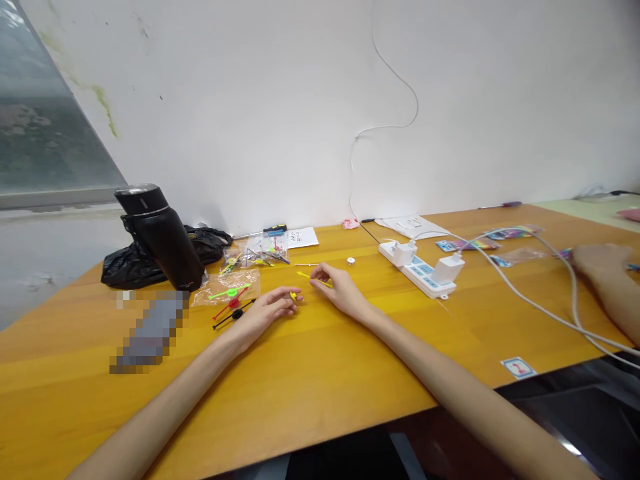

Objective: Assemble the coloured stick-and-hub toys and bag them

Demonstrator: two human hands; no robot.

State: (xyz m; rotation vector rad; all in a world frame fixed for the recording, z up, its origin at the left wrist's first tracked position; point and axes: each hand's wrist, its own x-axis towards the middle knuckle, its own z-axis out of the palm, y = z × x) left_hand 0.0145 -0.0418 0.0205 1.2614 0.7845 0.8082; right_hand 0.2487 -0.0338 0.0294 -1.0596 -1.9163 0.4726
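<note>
My left hand (267,308) rests on the wooden table (310,373), fingers pinched on a small yellow plastic piece (294,295). My right hand (336,285) lies just to its right, fingers closed on a thin yellow arrow-tipped stick (306,275) that points left. Beside my left hand lie a green stick (227,293), a red stick (229,306) and a black stick (233,315), partly on a clear plastic bag (227,288).
A black flask (163,237) and a black bag (200,245) stand at the back left. More small bags of sticks (257,252), a white power strip (423,270) with cables, a small round white part (351,261). Another person's hand (600,263) at the far right.
</note>
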